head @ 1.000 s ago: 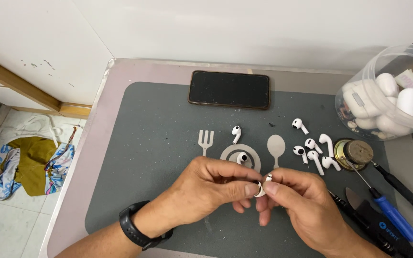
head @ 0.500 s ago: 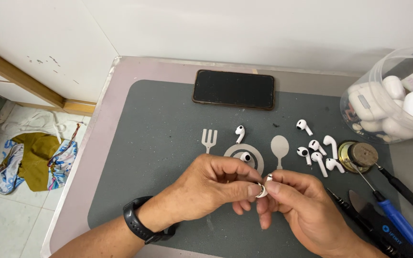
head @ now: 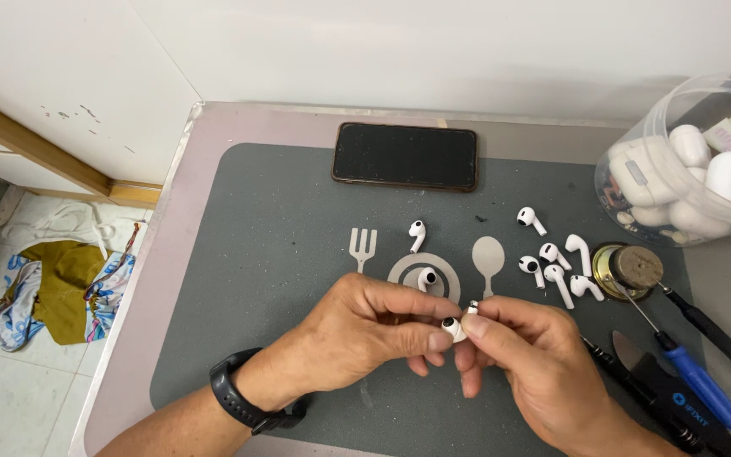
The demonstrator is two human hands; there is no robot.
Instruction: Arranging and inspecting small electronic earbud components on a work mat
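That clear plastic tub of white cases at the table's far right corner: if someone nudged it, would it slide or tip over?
The clear tub looks wide and squat, so it would probably slide rather than tip. The white cases piled loosely inside would likely shift and rattle. Its thin walls suggest it may flex when squeezed. Part of it is out of frame, so its full shape is uncertain.

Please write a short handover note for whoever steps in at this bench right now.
Left hand and right hand pinch one white earbud between their fingertips, above the grey mat.
One loose earbud lies on the mat's plate print, another just above it, and a cluster of earbuds to the right.
Blue-handled screwdriver lies at the right, untouched.
Clear tub of charging cases stands far right.
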